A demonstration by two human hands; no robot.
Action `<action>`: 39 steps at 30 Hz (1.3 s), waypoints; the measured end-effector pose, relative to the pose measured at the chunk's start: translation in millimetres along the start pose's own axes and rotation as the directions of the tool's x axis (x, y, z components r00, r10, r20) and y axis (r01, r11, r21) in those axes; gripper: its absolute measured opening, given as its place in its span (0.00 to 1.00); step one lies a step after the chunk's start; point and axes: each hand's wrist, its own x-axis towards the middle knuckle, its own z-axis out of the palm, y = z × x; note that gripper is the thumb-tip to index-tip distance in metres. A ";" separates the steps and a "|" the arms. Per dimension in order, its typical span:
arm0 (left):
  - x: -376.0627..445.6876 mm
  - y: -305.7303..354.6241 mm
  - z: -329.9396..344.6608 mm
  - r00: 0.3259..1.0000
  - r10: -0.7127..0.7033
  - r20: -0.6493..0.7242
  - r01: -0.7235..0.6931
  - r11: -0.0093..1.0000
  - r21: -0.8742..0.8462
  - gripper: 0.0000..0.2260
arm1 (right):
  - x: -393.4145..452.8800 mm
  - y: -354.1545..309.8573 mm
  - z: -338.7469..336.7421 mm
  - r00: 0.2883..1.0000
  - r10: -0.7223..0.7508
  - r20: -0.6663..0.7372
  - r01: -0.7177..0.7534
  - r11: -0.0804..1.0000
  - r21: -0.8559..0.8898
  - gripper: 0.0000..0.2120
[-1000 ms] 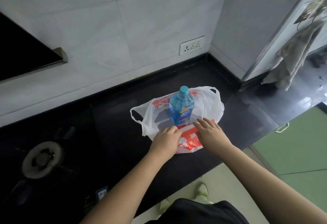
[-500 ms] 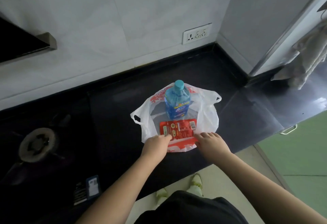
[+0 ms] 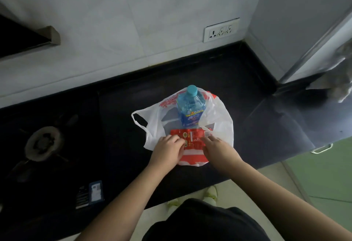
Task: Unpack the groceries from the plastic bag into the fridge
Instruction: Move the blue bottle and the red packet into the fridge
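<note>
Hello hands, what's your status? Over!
Left hand and right hand on red packet. Blue bottle upright in plastic bag. Nothing blocking.

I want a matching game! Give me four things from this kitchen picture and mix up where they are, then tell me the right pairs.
Things:
1. blue bottle
2. red packet
3. wall socket
4. gas burner

Places:
A. on the white tiles, above the counter
B. standing upright in the opened plastic bag
C. far left on the dark counter
D. under the fingers of both hands

Pairs: 1-B, 2-D, 3-A, 4-C
</note>
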 end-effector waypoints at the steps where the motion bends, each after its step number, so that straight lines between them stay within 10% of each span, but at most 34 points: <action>1: 2.6 1.4 -2.5 0.999 -0.012 -0.041 0.011 1.000 -0.016 0.08 | 2.4 -4.1 -1.3 0.999 -0.033 -0.014 0.034 0.999 0.013 0.18; 11: 35.6 -4.8 -13.6 0.955 -0.263 -0.138 0.223 0.942 -0.251 0.21 | 45.5 -11.2 11.6 0.984 0.057 0.170 -0.069 0.995 0.066 0.25; 23: 67.4 -6.2 -24.5 0.942 -0.328 -0.064 0.259 0.836 -0.484 0.41 | 60.4 43.2 -28.7 0.972 0.226 0.058 -0.233 0.926 0.298 0.15; 39: 95.2 -4.3 -28.1 0.900 -0.404 0.164 0.413 0.671 -0.616 0.46 | 62.2 -2.3 18.9 0.997 -0.036 0.064 0.043 0.993 -0.111 0.27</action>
